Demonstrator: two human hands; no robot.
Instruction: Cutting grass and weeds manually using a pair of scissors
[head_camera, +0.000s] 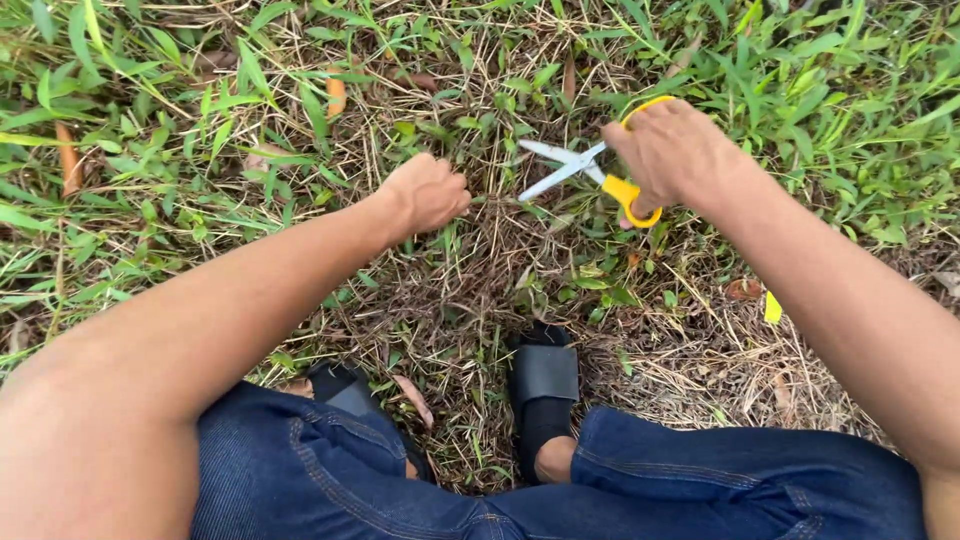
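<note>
Down in the green grass (120, 130), the left hand (425, 192) is clenched into a fist low against the dry straw, apparently pinching a tuft of stalks, though what it holds is hard to tell. Just to its right, the yellow-handled scissors (585, 175) hang above the ground with blades parted, tips pointing toward that fist. The right hand (675, 155) grasps them, fingers through the yellow loops. Below, black sandals (543, 375) and blue jeans (700, 480) show.
</note>
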